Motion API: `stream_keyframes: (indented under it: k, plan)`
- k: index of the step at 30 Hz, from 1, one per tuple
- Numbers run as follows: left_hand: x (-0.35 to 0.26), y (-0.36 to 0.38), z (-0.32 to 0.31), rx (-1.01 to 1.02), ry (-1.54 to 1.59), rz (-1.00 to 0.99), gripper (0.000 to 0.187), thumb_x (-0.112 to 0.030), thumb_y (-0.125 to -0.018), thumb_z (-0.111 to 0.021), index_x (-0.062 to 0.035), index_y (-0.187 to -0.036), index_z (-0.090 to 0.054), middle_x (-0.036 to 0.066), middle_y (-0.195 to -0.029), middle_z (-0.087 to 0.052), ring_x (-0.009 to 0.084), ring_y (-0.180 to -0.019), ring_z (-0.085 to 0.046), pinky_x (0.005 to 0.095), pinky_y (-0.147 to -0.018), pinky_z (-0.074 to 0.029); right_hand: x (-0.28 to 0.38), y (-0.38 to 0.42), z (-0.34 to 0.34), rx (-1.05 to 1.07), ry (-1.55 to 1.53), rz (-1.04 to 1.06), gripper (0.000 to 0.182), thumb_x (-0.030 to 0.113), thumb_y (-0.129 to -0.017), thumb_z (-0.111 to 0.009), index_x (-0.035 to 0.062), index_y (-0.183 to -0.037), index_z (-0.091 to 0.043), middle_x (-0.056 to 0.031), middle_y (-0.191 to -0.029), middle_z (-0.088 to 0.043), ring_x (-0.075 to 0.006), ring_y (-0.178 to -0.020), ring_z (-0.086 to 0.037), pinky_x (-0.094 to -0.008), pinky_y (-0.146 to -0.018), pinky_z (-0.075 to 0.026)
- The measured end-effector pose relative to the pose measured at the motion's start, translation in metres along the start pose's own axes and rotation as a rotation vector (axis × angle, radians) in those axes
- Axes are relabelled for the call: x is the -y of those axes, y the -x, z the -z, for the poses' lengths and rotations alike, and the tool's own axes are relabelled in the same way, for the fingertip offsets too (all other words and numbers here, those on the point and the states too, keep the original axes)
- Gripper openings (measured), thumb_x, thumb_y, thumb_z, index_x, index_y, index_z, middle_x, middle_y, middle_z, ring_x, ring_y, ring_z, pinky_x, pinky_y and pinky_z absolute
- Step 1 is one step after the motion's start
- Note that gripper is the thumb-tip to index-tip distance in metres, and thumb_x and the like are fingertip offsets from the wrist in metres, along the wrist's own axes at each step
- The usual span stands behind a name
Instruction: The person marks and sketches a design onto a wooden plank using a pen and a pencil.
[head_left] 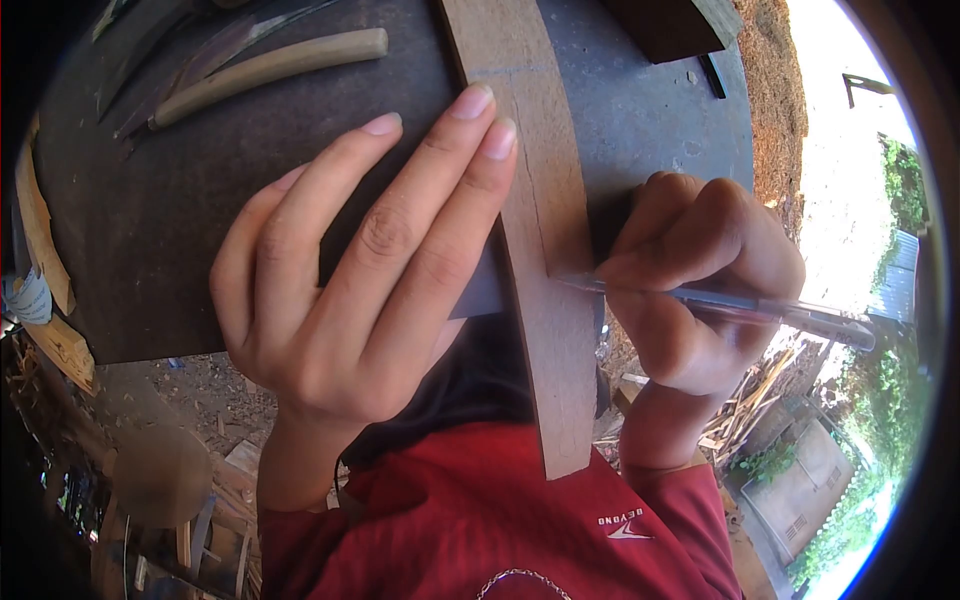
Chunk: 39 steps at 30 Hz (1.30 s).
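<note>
From my distant place, I see the right hand [705, 280] closed in a narrow pinch on a clear-barrel pen [795, 316], with thumb and fingers bent close around its front part. The pen lies slanted, with its back end to the right, and its tip appears to touch the wooden board [565, 380]. The tip is at the lower end of a long thin line [536, 205], which runs along the board; higher up, a faint cross line [510, 72] goes over its width. The left hand [350, 270] has its fingers straight and spread, and two fingertips rest on the left edge of the board. Its thumb is mostly hidden, so I cannot tell if this hand also grips the board from below. The board lies on the dark tabletop [110, 260], and its near end reaches past the table edge, above the red shirt [450, 490] of the person. On the table, at upper left, I notice a curved wooden handle [275, 75] of a tool, whose other end is blurred. At upper right, a dark wooden block [665, 28] stands near the board, with a small black strip [713, 76] just beside it. Further out, wood scraps [760, 400] lie on the ground at right.
</note>
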<state>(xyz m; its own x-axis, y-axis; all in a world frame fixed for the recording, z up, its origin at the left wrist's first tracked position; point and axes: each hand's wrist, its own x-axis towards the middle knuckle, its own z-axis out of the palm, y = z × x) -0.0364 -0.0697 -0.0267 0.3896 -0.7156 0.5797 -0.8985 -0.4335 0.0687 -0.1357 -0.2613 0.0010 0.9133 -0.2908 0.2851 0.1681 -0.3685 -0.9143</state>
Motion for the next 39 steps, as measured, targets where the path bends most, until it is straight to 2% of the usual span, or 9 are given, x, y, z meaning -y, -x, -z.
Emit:
stream_keyframes:
  k: [7,15,19,39]
  plan:
    - [-0.001,0.0,-0.001,-0.014,-0.003,0.005,0.054,-0.019,-0.071,-0.056,-0.0077,-0.118,-0.08,0.002,-0.118,-0.081,0.0218,-0.107,-0.073,0.0322,-0.092,-0.053,0.003,0.003,0.003,0.03,0.002,-0.013,0.013,0.003,-0.061,-0.068,0.0019,-0.07,-0.058,-0.0114,-0.062,-0.059,-0.0131,-0.048,-0.046,-0.0266,-0.046,-0.033]
    - [-0.005,-0.001,-0.001,-0.005,-0.004,0.017,0.059,-0.021,-0.064,-0.058,-0.0112,-0.117,-0.081,0.002,-0.119,-0.08,0.0223,-0.107,-0.072,0.0319,-0.093,-0.053,0.002,0.029,-0.001,-0.079,0.019,0.041,0.016,0.003,-0.069,-0.072,0.0018,-0.079,-0.059,-0.0123,-0.068,-0.061,-0.0122,-0.05,-0.048,-0.026,-0.048,-0.035]
    - [-0.005,-0.003,-0.001,-0.002,-0.014,-0.002,0.06,-0.022,-0.062,-0.057,-0.0133,-0.117,-0.082,0.003,-0.119,-0.08,0.022,-0.106,-0.071,0.0318,-0.093,-0.053,0.006,0.025,0.001,-0.04,0.09,0.025,0.015,0.003,-0.07,-0.072,0.0019,-0.078,-0.059,-0.0131,-0.067,-0.062,-0.0123,-0.051,-0.05,-0.0257,-0.048,-0.037]
    - [-0.006,-0.003,-0.001,0.009,0.0,-0.006,0.059,-0.019,-0.063,-0.056,-0.0098,-0.116,-0.081,0.004,-0.118,-0.08,0.0223,-0.105,-0.07,0.0328,-0.095,-0.053,0.007,0.026,-0.001,-0.04,0.1,0.006,0.015,0.0,-0.066,-0.07,0.002,-0.076,-0.059,-0.0135,-0.067,-0.064,-0.011,-0.049,-0.049,-0.0249,-0.046,-0.036]
